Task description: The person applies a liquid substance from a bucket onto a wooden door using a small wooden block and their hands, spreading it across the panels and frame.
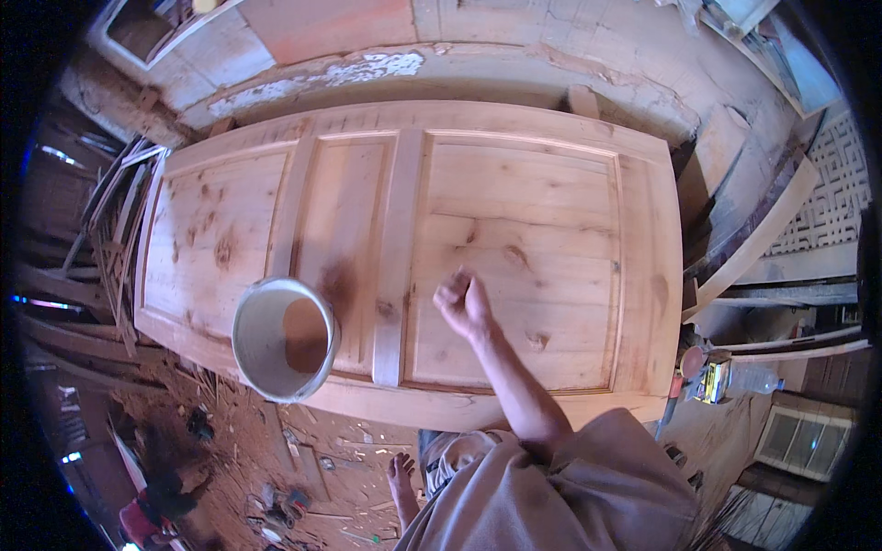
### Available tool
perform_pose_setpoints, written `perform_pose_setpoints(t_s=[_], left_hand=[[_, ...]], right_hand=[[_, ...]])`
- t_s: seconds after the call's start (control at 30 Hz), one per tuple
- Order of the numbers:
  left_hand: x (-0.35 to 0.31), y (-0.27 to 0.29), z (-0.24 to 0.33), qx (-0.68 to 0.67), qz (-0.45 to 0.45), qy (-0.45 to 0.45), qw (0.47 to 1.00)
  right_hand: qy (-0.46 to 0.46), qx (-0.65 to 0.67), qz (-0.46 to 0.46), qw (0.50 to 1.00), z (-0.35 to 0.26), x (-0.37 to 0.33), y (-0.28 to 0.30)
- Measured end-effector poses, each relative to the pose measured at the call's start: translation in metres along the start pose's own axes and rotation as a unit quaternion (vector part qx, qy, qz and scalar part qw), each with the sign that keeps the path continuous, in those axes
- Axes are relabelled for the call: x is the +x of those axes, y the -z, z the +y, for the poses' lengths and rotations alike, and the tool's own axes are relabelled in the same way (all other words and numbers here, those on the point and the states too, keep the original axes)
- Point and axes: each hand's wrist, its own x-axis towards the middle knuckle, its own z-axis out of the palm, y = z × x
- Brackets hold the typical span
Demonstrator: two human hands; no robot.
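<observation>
A pale, knotty panelled wooden door point(401, 239) lies beneath the right hand point(463, 301), curled into a fist; whether it pinches anything cannot be told. The left hand point(401, 472), loosely spread, is nearer the body. Left of the fist, a whitish bucket point(265, 344) partly hides the door's near edge.

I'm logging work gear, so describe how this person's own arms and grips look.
The right grip and left grip are bare hands, without gloves. The right forearm is uncovered, no watch or band visible; a loose, plain grey-brown garment covers the upper arm. The left forearm shows only partly, bare.
</observation>
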Motion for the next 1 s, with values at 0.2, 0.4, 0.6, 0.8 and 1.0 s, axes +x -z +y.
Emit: perform_pose_setpoints(t_s=[0.2,0.4,0.6,0.8,1.0], left_hand=[[0.028,0.007,0.032,0.025,-0.012,-0.031,0.999],[0.032,0.000,0.042,-0.010,-0.022,-0.028,0.999],[0.017,-0.026,0.032,0.039,-0.029,-0.001,0.999],[0.027,-0.033,0.045,0.031,-0.044,0.003,0.999],[0.043,-0.035,0.065,-0.016,-0.059,0.000,0.998]], right_hand=[[-0.089,0.010,0.065,0.994,0.039,-0.024,0.051],[-0.013,-0.039,0.066,0.997,0.012,0.038,0.006],[0.002,0.013,-0.048,0.999,-0.017,0.077,-0.052],[-0.012,0.026,-0.026,0.999,-0.020,0.036,-0.038],[-0.036,-0.013,0.056,0.998,-0.029,-0.051,0.021]])
